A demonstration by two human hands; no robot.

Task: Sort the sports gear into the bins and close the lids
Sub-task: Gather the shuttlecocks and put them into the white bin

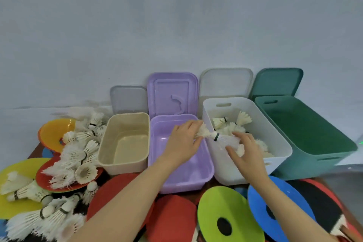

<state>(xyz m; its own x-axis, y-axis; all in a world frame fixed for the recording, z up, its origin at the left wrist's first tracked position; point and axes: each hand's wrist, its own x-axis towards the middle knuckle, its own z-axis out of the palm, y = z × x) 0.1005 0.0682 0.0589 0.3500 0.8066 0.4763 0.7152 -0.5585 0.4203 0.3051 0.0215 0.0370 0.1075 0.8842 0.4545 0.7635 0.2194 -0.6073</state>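
Note:
Four open bins stand in a row: beige bin (106, 155), purple bin (208, 171), white bin (282, 143) and green bin (318, 155). The white bin holds several white shuttlecocks (242, 119). My left hand (184, 141) pinches the feathers of a shuttlecock (203, 131) over the purple bin's right rim. My right hand (245, 149) grips another shuttlecock (227, 140) at the white bin's left wall; the two shuttlecocks look nested end to end. A heap of loose shuttlecocks (78, 155) lies left of the beige bin.
Each bin's lid leans on the wall behind it: grey (128, 99), purple (172, 92), white (225, 82), green (277, 82). Flat cone discs lie in front: green (222, 208), blue (261, 198), yellow (25, 165), orange (55, 133). Red paddles (172, 220) cover the near table.

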